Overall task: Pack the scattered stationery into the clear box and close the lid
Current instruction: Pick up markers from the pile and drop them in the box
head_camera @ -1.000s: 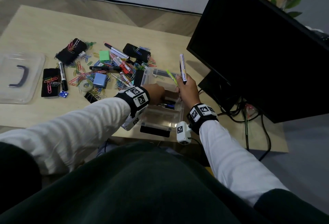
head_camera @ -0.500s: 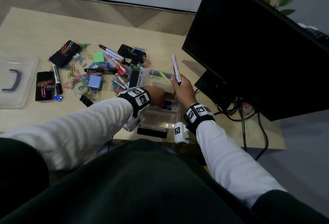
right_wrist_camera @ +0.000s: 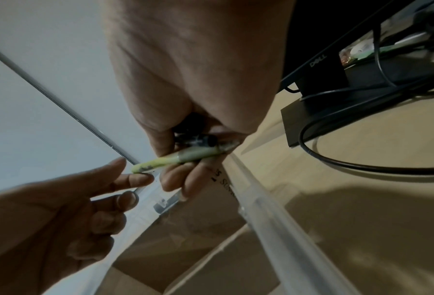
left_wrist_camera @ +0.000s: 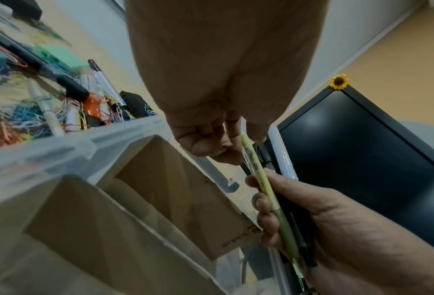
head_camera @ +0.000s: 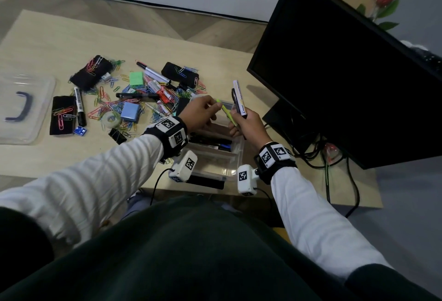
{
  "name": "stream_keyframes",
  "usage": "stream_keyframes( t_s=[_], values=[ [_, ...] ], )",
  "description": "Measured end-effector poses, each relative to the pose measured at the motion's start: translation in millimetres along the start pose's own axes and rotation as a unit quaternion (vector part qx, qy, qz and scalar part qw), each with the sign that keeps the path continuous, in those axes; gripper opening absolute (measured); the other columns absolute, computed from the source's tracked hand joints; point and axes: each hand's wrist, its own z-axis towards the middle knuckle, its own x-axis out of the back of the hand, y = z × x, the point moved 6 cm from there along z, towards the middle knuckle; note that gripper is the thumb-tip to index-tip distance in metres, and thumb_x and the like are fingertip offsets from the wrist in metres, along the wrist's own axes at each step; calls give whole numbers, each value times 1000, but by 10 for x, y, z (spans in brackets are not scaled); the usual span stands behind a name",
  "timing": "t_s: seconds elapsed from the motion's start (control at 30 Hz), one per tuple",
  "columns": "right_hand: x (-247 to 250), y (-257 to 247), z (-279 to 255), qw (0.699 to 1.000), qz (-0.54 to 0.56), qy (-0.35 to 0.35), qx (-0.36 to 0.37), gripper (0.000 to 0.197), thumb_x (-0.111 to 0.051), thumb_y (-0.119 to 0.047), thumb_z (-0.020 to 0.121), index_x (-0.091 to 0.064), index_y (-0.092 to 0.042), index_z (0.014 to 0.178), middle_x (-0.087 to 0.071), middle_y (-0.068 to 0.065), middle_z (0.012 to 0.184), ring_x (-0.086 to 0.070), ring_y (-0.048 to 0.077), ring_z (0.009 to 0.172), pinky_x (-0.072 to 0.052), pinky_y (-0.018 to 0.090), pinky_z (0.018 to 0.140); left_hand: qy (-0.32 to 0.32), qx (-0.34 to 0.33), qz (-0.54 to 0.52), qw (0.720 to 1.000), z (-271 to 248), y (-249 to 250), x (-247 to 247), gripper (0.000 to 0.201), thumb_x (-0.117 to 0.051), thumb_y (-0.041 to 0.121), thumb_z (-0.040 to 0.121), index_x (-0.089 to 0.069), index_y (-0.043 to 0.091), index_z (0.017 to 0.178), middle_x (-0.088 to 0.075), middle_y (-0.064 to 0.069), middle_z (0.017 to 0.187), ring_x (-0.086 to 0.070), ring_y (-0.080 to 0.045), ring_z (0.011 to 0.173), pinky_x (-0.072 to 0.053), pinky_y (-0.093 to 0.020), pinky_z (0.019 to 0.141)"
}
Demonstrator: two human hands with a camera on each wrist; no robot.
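The right hand point(head_camera: 248, 122) clasps a bundle of pens over the clear box point(head_camera: 235, 157) while the left hand point(head_camera: 199, 114) pinches the yellow-green pen point(head_camera: 226, 112), probably light, stiff and slippery, by its tip.

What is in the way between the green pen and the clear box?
Nothing visible. The green pen, gripped in the right hand and pinched at its tip by the left hand, hangs right over the clear box, which is open; its lid lies far left on the table.
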Motion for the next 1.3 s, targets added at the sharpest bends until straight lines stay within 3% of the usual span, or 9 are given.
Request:
stream_keyframes(
  t_s=[0.1,0.23,0.33,0.43,0.5,0.73,0.9,1.1,1.3],
  values=[
    [-7,4,-4,1000,1,-10,0,29,-52,-30,103,-58,-6,118,-66,12,75,-64,20,61,-55,39,67,17,2,-3,1000,14,9,-39,26,-54,33,98,-58,6,98,-64,-4,76,-56,-14,55,-45,-18,46],
    [-16,-25,-42,999,16,-30,-3,28,-51,-26,104,-59,-1,113,-68,13,77,-64,21,64,-56,29,64,24,39,-61,997,68,-18,-73,18,-58,24,96,-58,6,92,-56,-1,72,-50,-13,55,-41,-22,46],
    [-9,-18,-47,999,44,-24,-9,28,-50,-25,104,-58,0,113,-70,14,80,-67,24,69,-58,32,68,27,64,-123,990,78,30,-47,12,-56,20,96,-56,9,91,-56,-2,77,-51,-14,62,-43,-25,52],
    [-1,6,-25,998,55,-1,-18,26,-50,-25,104,-60,-2,108,-69,9,77,-69,21,68,-58,35,69,13,92,-226,970,60,59,-11,8,-47,16,99,-49,9,97,-63,-10,88,-61,-20,72,-52,-27,57],
    [-9,-1,-11,999,44,8,-15,26,-50,-23,104,-61,0,107,-65,5,72,-64,14,60,-56,30,62,6,105,-279,955,35,73,21,3,-42,14,100,-42,10,100,-68,-20,95,-64,-27,73,-56,-30,56],
    [-32,20,13,999,41,7,-20,26,-50,-24,104,-59,0,106,-67,9,67,-65,17,57,-54,25,56,13,106,-282,954,-47,79,64,9,-45,12,101,-40,10,107,-69,-25,97,-67,-31,70,-57,-34,59],
    [-23,47,26,999,41,10,-18,27,-50,-26,104,-59,-1,108,-69,12,72,-67,19,61,-54,25,56,-9,77,-224,972,-114,128,121,29,-51,6,98,-43,6,126,-68,-21,98,-70,-24,68,-59,-36,65],
    [2,75,31,998,53,28,-22,26,-49,-25,104,-59,-1,108,-68,10,70,-66,17,57,-53,23,54,23,30,-83,996,-112,120,262,21,-60,8,92,-48,5,109,-73,-11,87,-71,-20,70,-57,-34,63],
    [-6,106,63,997,58,35,-27,27,-49,-25,104,-58,-1,108,-68,10,69,-65,17,54,-53,25,54,-14,-45,87,995,-77,122,182,22,-71,11,84,-53,4,95,-70,-12,86,-70,-22,76,-59,-37,70]
  ],
)
